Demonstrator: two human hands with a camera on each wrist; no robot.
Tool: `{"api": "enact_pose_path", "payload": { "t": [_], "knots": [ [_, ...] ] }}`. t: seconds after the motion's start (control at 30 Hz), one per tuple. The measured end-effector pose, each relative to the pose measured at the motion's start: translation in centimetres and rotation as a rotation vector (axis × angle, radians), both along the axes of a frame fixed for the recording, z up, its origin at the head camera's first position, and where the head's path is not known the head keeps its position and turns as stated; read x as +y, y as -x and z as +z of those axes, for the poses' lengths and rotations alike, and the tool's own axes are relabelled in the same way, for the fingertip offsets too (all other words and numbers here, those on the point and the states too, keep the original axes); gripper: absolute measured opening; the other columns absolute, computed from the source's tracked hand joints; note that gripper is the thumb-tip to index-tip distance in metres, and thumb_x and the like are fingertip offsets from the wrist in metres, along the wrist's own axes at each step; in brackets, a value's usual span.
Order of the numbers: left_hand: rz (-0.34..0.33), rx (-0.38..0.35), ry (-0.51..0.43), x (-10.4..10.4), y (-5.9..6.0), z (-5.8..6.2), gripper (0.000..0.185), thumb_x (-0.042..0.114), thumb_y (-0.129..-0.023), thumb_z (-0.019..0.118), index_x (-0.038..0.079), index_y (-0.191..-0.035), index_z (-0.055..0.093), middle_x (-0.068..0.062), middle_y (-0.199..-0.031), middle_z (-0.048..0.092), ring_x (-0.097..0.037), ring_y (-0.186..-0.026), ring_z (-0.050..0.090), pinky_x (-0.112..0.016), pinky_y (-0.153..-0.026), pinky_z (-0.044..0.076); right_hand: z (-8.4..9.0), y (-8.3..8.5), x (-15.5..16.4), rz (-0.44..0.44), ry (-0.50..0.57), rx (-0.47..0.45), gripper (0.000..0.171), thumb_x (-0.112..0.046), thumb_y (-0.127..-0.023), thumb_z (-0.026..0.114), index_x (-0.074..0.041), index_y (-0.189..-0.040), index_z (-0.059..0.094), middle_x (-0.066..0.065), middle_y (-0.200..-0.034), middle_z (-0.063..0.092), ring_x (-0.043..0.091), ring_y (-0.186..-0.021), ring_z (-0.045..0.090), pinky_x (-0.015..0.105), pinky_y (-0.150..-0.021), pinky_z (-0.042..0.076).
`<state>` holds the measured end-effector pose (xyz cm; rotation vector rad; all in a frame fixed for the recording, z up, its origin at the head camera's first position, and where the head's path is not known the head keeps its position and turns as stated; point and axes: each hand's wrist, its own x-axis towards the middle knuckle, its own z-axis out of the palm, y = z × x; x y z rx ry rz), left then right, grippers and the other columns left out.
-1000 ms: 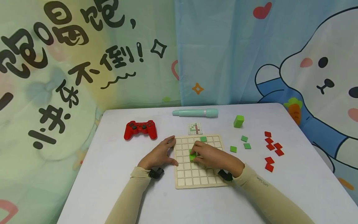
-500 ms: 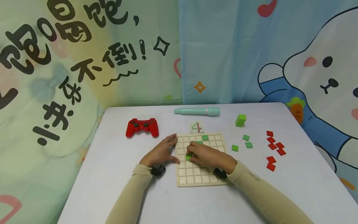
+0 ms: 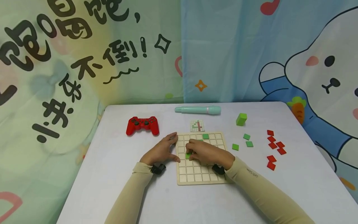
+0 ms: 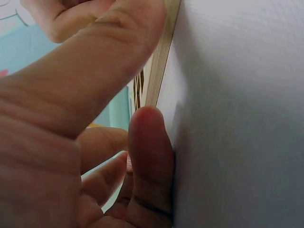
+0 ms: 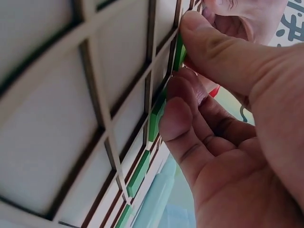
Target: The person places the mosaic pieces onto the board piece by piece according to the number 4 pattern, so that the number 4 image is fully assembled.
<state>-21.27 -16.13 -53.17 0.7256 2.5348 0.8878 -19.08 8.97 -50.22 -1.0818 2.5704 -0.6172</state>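
On the far left of the white table (image 3: 112, 174) sits a red game controller (image 3: 142, 125), well apart from the work. Next comes the left hand (image 3: 162, 151), lying with relaxed, fairly straight fingers against the left edge of the wooden grid board (image 3: 200, 179), thumb and forefinger touching its rim and holding nothing; it seems to steady the board. Over the board's left-middle cells the right hand (image 3: 207, 154) pinches a green tile (image 3: 188, 155) between thumb and curled fingers, the tile's edge already down at a cell, as the right wrist view shows it (image 5: 179, 50) tipped against the grid bars. The step in hand looks like seating this tile into its square. Another green tile (image 3: 205, 136) lies in the board's top row, and a small pattern card (image 3: 197, 126) lies just behind the board, with a teal pen (image 3: 198, 109) beyond it. The next move probably calls for pressing the tile flat and letting go without jogging the board, then reaching right, where loose green tiles (image 3: 242, 142), a green block (image 3: 241, 119) and red tiles (image 3: 273, 149) wait near the table's right side.
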Motion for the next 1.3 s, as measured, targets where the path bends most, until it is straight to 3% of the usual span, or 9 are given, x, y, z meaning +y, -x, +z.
{"api": "enact_pose_path", "payload": {
  "t": [0.2,0.33,0.5,0.67,0.87,0.97,1.03,1.1,1.3],
  "knots": [
    [-0.002,0.004,0.017,0.1,0.1,-0.1,0.114,0.035,-0.078,0.096,0.003,-0.166,0.031,-0.011,-0.179,0.022,-0.034,-0.165,0.027,-0.045,-0.132,0.034,0.3,-0.3,1.2,-0.051,0.051,-0.032,0.024,-0.026,-0.106,0.068,-0.01,-0.123,0.071,0.003,-0.117,0.067,0.008,-0.096,0.061,0.032,-0.087,0.057],
    [0.011,0.001,0.008,0.3,0.0,-0.1,0.114,0.034,-0.078,0.097,0.003,-0.166,0.032,-0.011,-0.179,0.022,-0.035,-0.165,0.027,-0.046,-0.132,0.034,0.9,-1.1,4.2,-0.13,0.177,0.049,0.027,-0.023,-0.11,0.061,-0.007,-0.131,0.069,0.003,-0.117,0.067,0.009,-0.095,0.062,0.031,-0.082,0.057],
    [0.031,-0.013,-0.001,0.3,-0.3,-0.1,0.113,0.032,-0.078,0.097,0.003,-0.166,0.032,-0.01,-0.179,0.023,-0.034,-0.165,0.027,-0.047,-0.132,0.034,1.0,-2.2,9.4,-0.401,0.375,0.176,0.022,-0.015,-0.11,0.06,-0.012,-0.129,0.07,0.007,-0.118,0.071,0.006,-0.096,0.061,0.018,-0.082,0.053],
    [0.046,-0.029,0.006,0.2,-0.7,0.3,0.113,0.032,-0.077,0.097,0.004,-0.166,0.032,-0.009,-0.179,0.022,-0.034,-0.165,0.026,-0.047,-0.132,0.033,-0.6,-3.8,13.4,-0.706,0.54,0.208,0.022,-0.01,-0.111,0.055,-0.009,-0.127,0.07,0.012,-0.117,0.072,0.004,-0.097,0.062,0.006,-0.082,0.049],
    [0.033,-0.027,0.0,0.3,-0.5,0.5,0.113,0.032,-0.078,0.097,0.004,-0.166,0.032,-0.008,-0.18,0.022,-0.033,-0.166,0.025,-0.047,-0.132,0.033,-2.0,-4.6,15.9,-0.856,0.474,0.259,0.022,-0.009,-0.11,0.056,-0.006,-0.128,0.069,0.013,-0.119,0.07,0.003,-0.101,0.061,0.0,-0.086,0.042],
    [0.029,-0.029,-0.007,0.3,-0.5,0.3,0.112,0.031,-0.078,0.097,0.004,-0.166,0.032,-0.009,-0.18,0.022,-0.034,-0.166,0.025,-0.048,-0.132,0.033,-2.6,-4.4,16.5,-0.895,0.385,0.266,0.024,-0.006,-0.108,0.057,-0.003,-0.129,0.068,0.018,-0.127,0.067,0.02,-0.11,0.063,0.019,-0.095,0.051],
    [0.033,-0.033,-0.007,0.3,-0.6,0.3,0.112,0.031,-0.078,0.097,0.004,-0.166,0.032,-0.009,-0.18,0.022,-0.034,-0.166,0.024,-0.048,-0.132,0.033,-3.1,-4.3,16.9,-0.92,0.327,0.261,0.026,-0.005,-0.106,0.057,-0.001,-0.13,0.067,0.023,-0.134,0.062,0.038,-0.117,0.059,0.04,-0.1,0.055],
    [0.038,-0.036,-0.009,0.3,-0.7,0.4,0.112,0.03,-0.078,0.097,0.004,-0.166,0.032,-0.009,-0.179,0.022,-0.034,-0.166,0.025,-0.048,-0.132,0.033,-3.6,-4.2,17.2,-0.955,0.281,0.25,0.029,-0.004,-0.105,0.056,0.002,-0.132,0.065,0.028,-0.139,0.055,0.045,-0.123,0.054,0.061,-0.1,0.051],
    [0.04,-0.024,-0.005,0.4,-0.7,0.5,0.112,0.032,-0.078,0.097,0.004,-0.166,0.034,-0.009,-0.179,0.023,-0.034,-0.165,0.026,-0.048,-0.131,0.034,-4.2,-4.1,17.9,-1.022,0.176,0.171,0.04,-0.008,-0.106,0.053,0.006,-0.143,0.054,0.034,-0.147,0.046,0.051,-0.133,0.044,0.07,-0.105,0.046]
  ]
}}
